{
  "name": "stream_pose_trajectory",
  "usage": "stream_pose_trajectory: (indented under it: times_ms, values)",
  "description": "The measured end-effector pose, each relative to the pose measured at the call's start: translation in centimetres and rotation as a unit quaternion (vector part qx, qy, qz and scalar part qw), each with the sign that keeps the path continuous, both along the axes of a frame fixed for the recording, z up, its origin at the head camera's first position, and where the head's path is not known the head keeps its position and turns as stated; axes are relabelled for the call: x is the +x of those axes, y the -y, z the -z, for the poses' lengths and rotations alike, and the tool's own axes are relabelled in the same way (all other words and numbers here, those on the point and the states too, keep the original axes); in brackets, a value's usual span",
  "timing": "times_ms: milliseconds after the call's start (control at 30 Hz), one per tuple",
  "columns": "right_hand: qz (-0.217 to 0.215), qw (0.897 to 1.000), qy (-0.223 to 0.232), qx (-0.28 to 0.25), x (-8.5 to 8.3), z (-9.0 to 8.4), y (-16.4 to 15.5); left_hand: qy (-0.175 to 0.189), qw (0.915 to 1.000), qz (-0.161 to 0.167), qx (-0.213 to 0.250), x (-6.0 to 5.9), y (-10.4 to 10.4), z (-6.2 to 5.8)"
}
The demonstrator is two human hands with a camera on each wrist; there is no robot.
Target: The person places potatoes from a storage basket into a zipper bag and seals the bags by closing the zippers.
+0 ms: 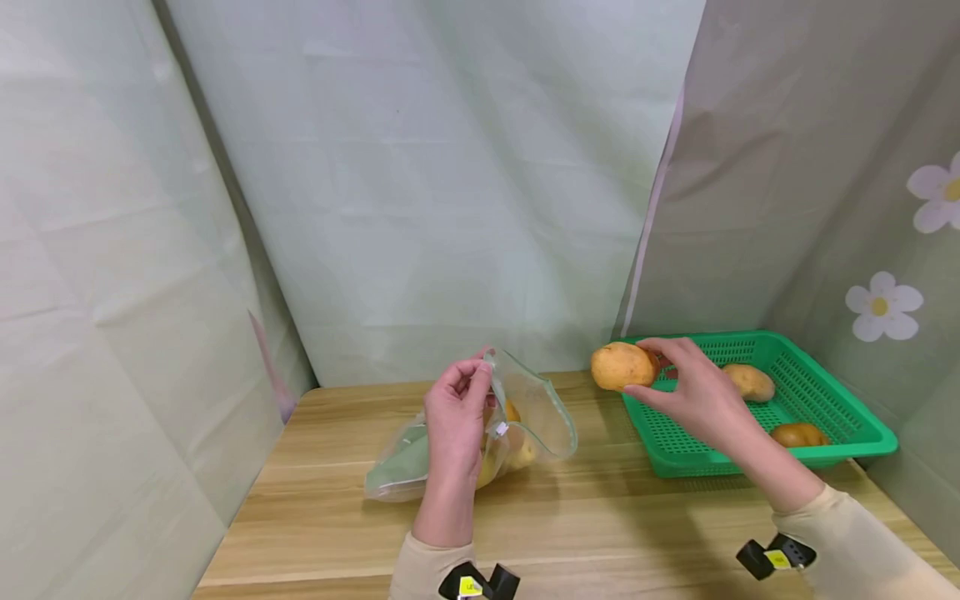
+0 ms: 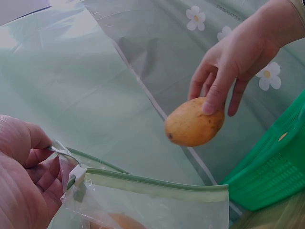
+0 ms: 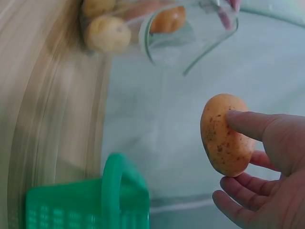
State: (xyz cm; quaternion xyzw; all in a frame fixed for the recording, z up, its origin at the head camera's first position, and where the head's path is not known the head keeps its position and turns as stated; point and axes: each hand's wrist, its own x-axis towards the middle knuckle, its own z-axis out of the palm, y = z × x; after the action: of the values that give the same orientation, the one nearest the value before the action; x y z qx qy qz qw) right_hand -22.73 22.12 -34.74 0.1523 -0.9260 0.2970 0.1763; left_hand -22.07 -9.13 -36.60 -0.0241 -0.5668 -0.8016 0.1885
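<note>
My left hand point(image 1: 454, 410) pinches the rim of a clear zip bag point(image 1: 536, 412) near its white slider point(image 2: 77, 175), holding the mouth up and open toward the right. Yellow-orange potatoes lie inside the bag point(image 3: 107, 33). My right hand point(image 1: 693, 385) grips an orange-yellow potato point(image 1: 622, 365) with fingertips, in the air above the left end of the green basket point(image 1: 862, 417). That held potato point(image 2: 194, 122) hangs a little right of and above the bag's mouth. Two more potatoes point(image 1: 748, 381) lie in the basket.
The wooden table point(image 1: 600, 517) carries the bag at centre and the green basket at the right. Pale green sheeting closes in the back and left. A flowered curtain point(image 1: 883, 305) hangs right behind the basket.
</note>
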Motion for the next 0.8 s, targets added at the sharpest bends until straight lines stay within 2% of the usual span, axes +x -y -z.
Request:
stream_pose_trajectory:
  times_ms: [400,800]
  values:
    - [-0.044,0.999,-0.002,-0.009,0.4,-0.1,3.9,0.006,1.0000,0.004,0.003,0.0,-0.1,0.0]
    - [-0.065,0.998,0.003,-0.014,0.6,0.4,7.3,0.002,1.0000,0.002,0.001,-0.1,-0.1,0.1]
